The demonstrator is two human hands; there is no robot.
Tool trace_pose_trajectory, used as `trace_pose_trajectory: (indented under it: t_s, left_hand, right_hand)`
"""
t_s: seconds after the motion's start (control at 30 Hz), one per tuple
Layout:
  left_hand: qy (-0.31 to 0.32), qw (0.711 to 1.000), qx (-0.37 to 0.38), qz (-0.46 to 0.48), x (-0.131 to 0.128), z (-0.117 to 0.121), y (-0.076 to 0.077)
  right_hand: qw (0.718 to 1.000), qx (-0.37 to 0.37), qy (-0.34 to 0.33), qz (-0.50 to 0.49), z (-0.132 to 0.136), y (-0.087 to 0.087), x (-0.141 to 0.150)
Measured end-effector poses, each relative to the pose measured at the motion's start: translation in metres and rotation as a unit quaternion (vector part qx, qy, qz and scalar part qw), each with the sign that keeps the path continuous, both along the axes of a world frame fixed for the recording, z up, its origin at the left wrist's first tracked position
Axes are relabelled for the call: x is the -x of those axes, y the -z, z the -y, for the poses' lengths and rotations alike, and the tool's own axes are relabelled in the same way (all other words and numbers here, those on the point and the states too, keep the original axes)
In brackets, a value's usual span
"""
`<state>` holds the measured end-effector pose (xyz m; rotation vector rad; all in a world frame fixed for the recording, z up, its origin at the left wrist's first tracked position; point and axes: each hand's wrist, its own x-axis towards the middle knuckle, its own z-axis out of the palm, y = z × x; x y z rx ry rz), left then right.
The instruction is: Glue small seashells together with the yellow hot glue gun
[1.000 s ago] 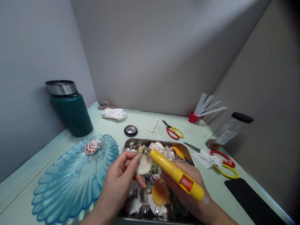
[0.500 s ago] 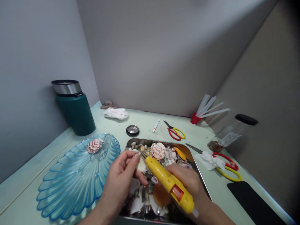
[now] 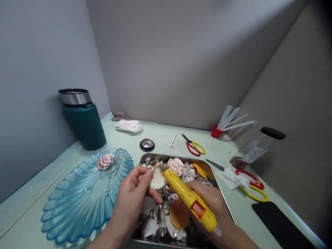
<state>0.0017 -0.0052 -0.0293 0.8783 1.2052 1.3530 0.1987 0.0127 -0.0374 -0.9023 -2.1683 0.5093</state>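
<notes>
My left hand (image 3: 137, 185) is closed in a pinch at the left edge of a pale scallop shell (image 3: 157, 179). Its lower fingers curl beneath, over a metal tray (image 3: 225, 193) heaped with shells. My right hand (image 3: 207, 199) grips a yellow glue gun (image 3: 188, 195) with an orange-red trigger, and a clear glue stick (image 3: 218, 232) pokes out of its rear end. The metal nozzle (image 3: 162, 168) points up and left, close to the shell's upper edge; I cannot tell whether they touch. An orange scallop shell (image 3: 180, 215) lies in the tray below the gun.
On the left stand a blue shell-shaped dish (image 3: 77, 204) bearing a speckled shell (image 3: 105, 161), and a green bottle (image 3: 84, 124). Behind the tray are a round lid (image 3: 147, 144) and scissors (image 3: 193, 145). Rightward lie larger scissors (image 3: 252, 192), tissue (image 3: 232, 178), a jar (image 3: 250, 152) and a black slab (image 3: 281, 224).
The glue gun's nozzle has shifted slightly right, away from my left fingertips. More of the pale shell's face now shows. My left hand has barely moved.
</notes>
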Motion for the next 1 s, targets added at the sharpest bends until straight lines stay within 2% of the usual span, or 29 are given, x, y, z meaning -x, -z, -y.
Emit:
trace_pose_trajectory:
  t_s: [0.3,0.7,0.9,1.0]
  left_hand:
    - [0.002,1.000,-0.002,0.006,0.0003,-0.0001,0.0012]
    - [0.043,0.999,-0.009,-0.012,-0.0015,0.0010,0.0004]
    - [-0.009,1.000,-0.005,0.015,-0.0014,0.0015,-0.0039]
    - [-0.027,0.998,-0.006,0.049,-0.0004,0.0001,-0.0047]
  right_hand:
    - [1.000,0.002,-0.005,0.006,-0.0003,-0.0002,0.0001]
    - [0.999,0.021,-0.029,0.014,0.0006,-0.0020,0.0020]
    - [1.000,0.010,-0.007,-0.007,0.0007,0.0014,0.0012]
    - [0.999,0.020,0.033,-0.039,-0.0015,-0.0003,-0.0004]
